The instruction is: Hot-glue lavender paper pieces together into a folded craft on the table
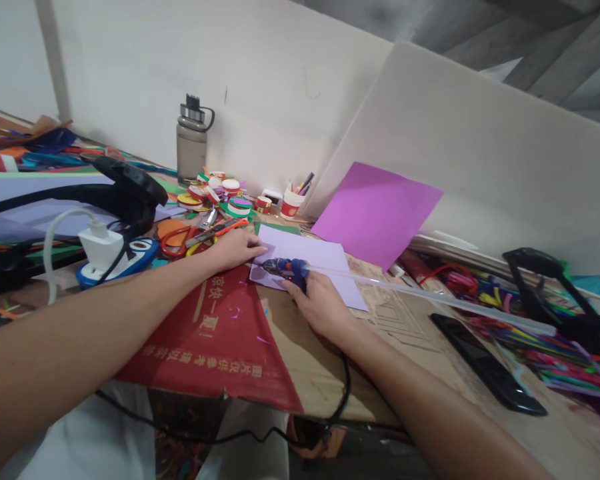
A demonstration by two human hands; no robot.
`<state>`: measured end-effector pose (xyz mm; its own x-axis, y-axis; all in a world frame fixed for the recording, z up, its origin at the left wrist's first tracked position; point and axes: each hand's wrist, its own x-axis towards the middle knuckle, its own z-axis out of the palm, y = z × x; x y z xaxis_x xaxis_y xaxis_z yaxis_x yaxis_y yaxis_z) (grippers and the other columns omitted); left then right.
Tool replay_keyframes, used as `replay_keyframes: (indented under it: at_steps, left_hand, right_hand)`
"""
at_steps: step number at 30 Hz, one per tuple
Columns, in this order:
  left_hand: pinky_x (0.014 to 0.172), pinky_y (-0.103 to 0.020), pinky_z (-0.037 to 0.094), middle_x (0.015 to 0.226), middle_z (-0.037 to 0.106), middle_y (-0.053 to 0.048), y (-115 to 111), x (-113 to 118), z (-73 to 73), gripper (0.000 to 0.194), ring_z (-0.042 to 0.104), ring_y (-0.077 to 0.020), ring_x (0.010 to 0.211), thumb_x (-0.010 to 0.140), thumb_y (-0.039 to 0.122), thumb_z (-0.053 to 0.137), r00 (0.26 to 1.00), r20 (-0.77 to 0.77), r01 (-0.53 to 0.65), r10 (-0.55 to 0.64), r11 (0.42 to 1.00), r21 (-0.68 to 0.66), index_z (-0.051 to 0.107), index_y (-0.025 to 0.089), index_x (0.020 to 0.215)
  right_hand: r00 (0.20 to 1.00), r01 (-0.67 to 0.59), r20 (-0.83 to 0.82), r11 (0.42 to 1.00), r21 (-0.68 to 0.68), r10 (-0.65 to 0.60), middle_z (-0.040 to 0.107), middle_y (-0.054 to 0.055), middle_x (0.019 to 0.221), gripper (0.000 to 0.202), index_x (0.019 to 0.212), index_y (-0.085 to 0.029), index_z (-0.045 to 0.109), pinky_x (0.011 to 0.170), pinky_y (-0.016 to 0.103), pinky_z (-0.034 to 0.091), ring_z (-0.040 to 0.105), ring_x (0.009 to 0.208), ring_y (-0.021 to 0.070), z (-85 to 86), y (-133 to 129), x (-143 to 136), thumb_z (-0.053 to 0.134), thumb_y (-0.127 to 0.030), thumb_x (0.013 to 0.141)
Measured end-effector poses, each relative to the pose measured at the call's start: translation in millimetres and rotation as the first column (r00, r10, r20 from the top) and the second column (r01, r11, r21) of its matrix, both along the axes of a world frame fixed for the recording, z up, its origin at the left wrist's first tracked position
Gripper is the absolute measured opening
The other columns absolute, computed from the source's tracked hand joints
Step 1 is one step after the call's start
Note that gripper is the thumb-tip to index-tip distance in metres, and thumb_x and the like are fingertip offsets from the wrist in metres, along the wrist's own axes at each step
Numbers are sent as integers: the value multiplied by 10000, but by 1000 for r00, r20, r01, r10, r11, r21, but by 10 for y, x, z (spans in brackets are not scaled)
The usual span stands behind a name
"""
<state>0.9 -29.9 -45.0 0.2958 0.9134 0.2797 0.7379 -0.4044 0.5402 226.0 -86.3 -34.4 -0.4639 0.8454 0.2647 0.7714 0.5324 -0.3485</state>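
Observation:
My right hand [325, 307] is wrapped round a blue hot glue gun [295, 269], with a long clear glue stick [420, 290] sticking out of its back to the right. The nozzle points left, over the left part of a lavender sheet of paper [325, 253]. My left hand [236, 250] is closed at the left edge of that sheet, its fingertips and thumb together on the paper close to the nozzle. The sheet lies on a red and brown cardboard piece [215, 340]. From beneath my right wrist a black cord [347, 380] hangs past the table edge.
Orange-handled scissors [175, 240], a power strip [140, 253] with a white charger, small paper rolls [230, 187] and a bottle [191, 143] stand left and behind. A purple sheet [380, 210] leans against the board. A black phone [485, 363] and colourful strips [545, 353] lie right.

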Motion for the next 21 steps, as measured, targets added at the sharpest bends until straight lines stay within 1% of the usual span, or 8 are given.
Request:
replay_keyframes:
  at_steps: [2, 7, 12, 17, 21]
  left_hand:
    - [572, -244, 322, 669, 636, -11, -6, 2, 5, 387, 516, -137, 617, 833, 454, 495, 1000, 2, 0, 0, 1000, -1, 710, 138, 768]
    - [563, -248, 307, 624, 604, 0, -7, 13, 16, 388, 506, -135, 600, 822, 464, 512, 1000, 27, 4, -4, 1000, 0, 713, 137, 765]
    - [565, -248, 309, 601, 590, 9, 8, 11, 2, 403, 500, -134, 589, 815, 488, 509, 999, 42, 10, -10, 1000, 14, 708, 141, 760]
    - [562, -243, 308, 610, 586, 11, 4, 6, -10, 413, 508, -130, 593, 825, 493, 483, 1000, 13, -9, 9, 1000, 10, 691, 146, 739]
    - [555, -249, 297, 594, 565, 13, 5, 7, -15, 407, 494, -126, 581, 830, 485, 482, 1000, -7, -2, 2, 1000, 21, 677, 148, 710]
  right_hand:
    - [1000, 12, 5, 1000, 8, -12, 687, 158, 1061, 321, 1093, -130, 621, 870, 324, 440, 630, 1031, 257, 5, -8, 15, 472, -366, 936]
    - [999, -40, 2, 999, 20, 39, 685, 147, 1065, 337, 1158, -130, 585, 851, 313, 439, 632, 1014, 245, -27, 11, -46, 458, -357, 944]
    - [999, -44, 11, 999, 19, 44, 690, 138, 1036, 342, 1146, -131, 580, 815, 308, 443, 643, 961, 237, -58, 48, -94, 450, -378, 948]
    - [999, -11, 32, 1000, -4, 12, 685, 150, 1066, 351, 1150, -128, 580, 849, 317, 442, 635, 1010, 244, 1, 21, -17, 457, -384, 944]
    - [1000, 0, 28, 1000, -11, 0, 669, 157, 1124, 350, 1150, -128, 589, 912, 340, 430, 612, 1081, 255, 41, -16, 50, 450, -376, 945]
